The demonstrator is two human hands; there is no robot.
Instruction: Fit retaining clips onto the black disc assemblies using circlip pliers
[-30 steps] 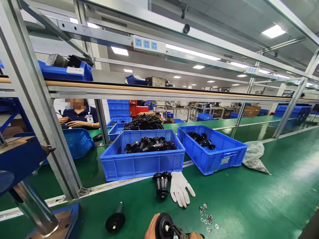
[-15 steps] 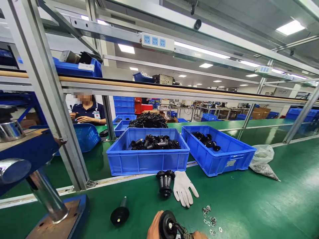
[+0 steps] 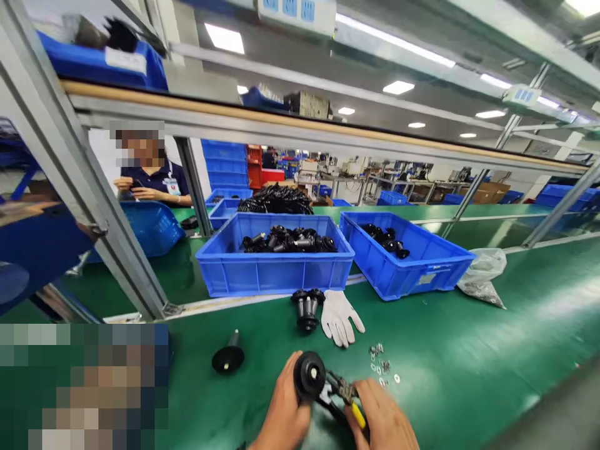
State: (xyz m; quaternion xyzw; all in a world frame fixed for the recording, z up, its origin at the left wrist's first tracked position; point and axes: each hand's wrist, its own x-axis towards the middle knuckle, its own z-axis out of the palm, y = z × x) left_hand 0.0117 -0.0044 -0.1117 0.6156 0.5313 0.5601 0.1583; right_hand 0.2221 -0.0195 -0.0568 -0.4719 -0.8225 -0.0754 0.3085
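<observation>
My left hand (image 3: pixel 287 409) is closed around a black part with a round flange (image 3: pixel 304 380), whose pale centre faces me. In my right hand (image 3: pixel 387 417) is a pair of pliers (image 3: pixel 345 391) with a yellow-marked handle. The pliers' jaws are right beside the flanged part; whether they touch it I cannot tell. Another black flanged part (image 3: pixel 228 359) stands alone on the green bench to the left. Beyond my hands, several similar parts (image 3: pixel 307 312) stand together next to a white glove (image 3: pixel 341 319). Small metal rings (image 3: pixel 382 365) lie scattered near my right hand.
Two blue bins (image 3: pixel 276 275) (image 3: pixel 412 275) holding black parts stand at the back. A clear bag (image 3: pixel 485 275) of small pieces lies right of them. A metal post (image 3: pixel 122 250) and a blue machine (image 3: pixel 42 250) stand left. Across the bench sits a person (image 3: pixel 152 178).
The view has tipped downward, so the bench and bins appear higher. Both hands and the flanged part show more fully, and the pliers' yellow handle has come into sight.
</observation>
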